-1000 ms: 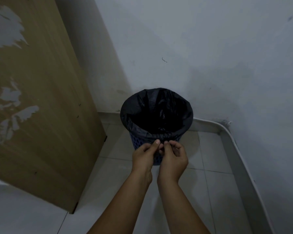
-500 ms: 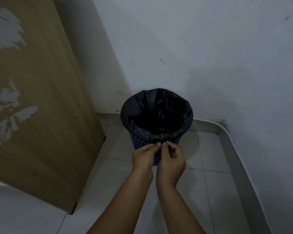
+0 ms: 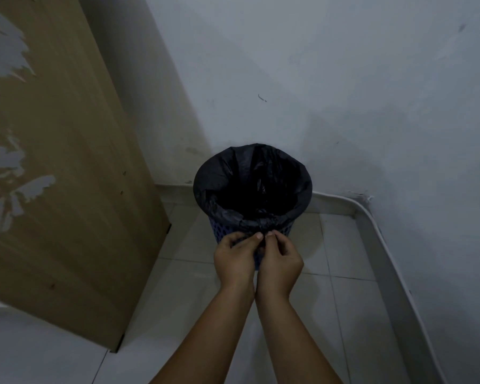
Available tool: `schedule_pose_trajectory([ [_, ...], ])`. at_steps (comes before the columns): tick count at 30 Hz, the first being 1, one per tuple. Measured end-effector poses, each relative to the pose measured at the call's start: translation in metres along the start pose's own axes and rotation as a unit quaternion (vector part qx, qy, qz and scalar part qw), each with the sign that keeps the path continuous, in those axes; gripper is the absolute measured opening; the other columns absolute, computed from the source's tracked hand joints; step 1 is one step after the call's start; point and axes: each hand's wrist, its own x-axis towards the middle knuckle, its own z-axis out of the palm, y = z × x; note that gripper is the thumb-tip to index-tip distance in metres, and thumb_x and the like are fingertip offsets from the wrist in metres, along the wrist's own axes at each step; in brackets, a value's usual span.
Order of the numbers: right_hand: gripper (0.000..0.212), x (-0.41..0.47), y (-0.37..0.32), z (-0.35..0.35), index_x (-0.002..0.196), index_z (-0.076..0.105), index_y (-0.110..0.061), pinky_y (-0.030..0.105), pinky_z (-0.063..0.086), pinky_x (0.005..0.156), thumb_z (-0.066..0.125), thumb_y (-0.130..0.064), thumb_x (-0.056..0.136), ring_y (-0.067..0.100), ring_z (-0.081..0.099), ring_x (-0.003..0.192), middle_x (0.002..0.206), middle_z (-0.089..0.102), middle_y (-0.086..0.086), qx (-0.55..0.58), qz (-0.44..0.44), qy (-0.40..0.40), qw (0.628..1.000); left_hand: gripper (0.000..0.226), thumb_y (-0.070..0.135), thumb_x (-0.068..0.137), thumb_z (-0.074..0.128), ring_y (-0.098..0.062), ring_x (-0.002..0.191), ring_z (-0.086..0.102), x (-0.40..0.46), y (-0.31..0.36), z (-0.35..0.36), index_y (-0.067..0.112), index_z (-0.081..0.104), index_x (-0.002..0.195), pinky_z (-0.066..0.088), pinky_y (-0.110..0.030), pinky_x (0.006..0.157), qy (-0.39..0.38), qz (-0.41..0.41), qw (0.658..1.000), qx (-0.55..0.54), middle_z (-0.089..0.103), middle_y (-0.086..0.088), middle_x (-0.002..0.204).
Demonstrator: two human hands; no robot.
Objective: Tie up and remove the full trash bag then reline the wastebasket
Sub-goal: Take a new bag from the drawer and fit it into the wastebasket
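Note:
A blue perforated wastebasket (image 3: 284,230) stands on the tiled floor in the room's corner. A black trash bag (image 3: 219,178) lines it, folded over the rim, its inside dark. At the near rim the bag's plastic is bunched into a small knot-like gather (image 3: 261,224). My left hand (image 3: 234,257) and my right hand (image 3: 280,260) are side by side just below that gather, thumbs and fingertips pinching the bunched black plastic. The basket's lower front is hidden behind both hands.
A wooden board or door (image 3: 53,176) with peeled patches leans at the left, its lower corner near the basket. White walls close the corner behind. A raised white skirting (image 3: 385,259) runs along the right wall. Pale floor tiles (image 3: 183,306) lie in front.
Both hands stayed at the near rim, fingers working the bag's edge; the plastic there is now gathered more tightly into a bunch. The basket has not moved.

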Motion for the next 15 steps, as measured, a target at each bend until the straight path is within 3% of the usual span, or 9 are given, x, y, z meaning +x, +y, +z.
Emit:
schedule_pose_trajectory([
  [3,0.01,0.003,-0.003,0.0,0.102,0.081,-0.018,0.043,0.065,0.089,0.071,-0.018,0.099,0.019,0.077,0.094,0.098,0.08,-0.001,0.001,0.011,-0.002,1.0,0.01,0.011,0.087,0.085,-0.003,0.064,0.07,0.001,-0.002,0.0,0.004,0.077,0.085,0.053,-0.015,0.057,-0.014,0.006,1.0,0.015,0.077,-0.001,0.075],
  [7,0.013,0.007,-0.007,-0.002,0.088,0.076,-0.023,0.031,0.06,0.081,0.07,-0.017,0.098,0.018,0.071,0.095,0.103,0.07,-0.008,-0.026,-0.011,0.004,1.0,0.011,0.014,0.088,0.084,-0.012,0.076,0.072,0.002,-0.001,-0.001,0.004,0.08,0.086,0.059,-0.024,0.069,-0.021,-0.009,0.999,0.031,0.08,-0.007,0.085],
  [12,0.012,0.001,-0.003,-0.005,0.096,0.075,-0.024,0.033,0.062,0.081,0.073,-0.013,0.098,0.013,0.075,0.089,0.092,0.078,-0.006,-0.038,-0.061,0.007,0.997,0.014,0.012,0.086,0.085,-0.03,0.09,0.075,0.004,0.006,-0.001,0.0,0.079,0.088,0.063,-0.044,0.085,-0.043,-0.036,0.997,0.05,0.079,-0.019,0.095],
  [15,0.014,-0.003,-0.004,-0.01,0.1,0.076,-0.029,0.023,0.059,0.081,0.072,-0.016,0.1,0.005,0.075,0.092,0.096,0.078,-0.011,-0.041,-0.081,0.006,0.996,0.013,0.012,0.085,0.086,-0.034,0.098,0.075,0.004,0.01,0.0,0.001,0.079,0.089,0.065,-0.04,0.082,-0.051,-0.06,0.996,0.045,0.08,-0.017,0.094],
])
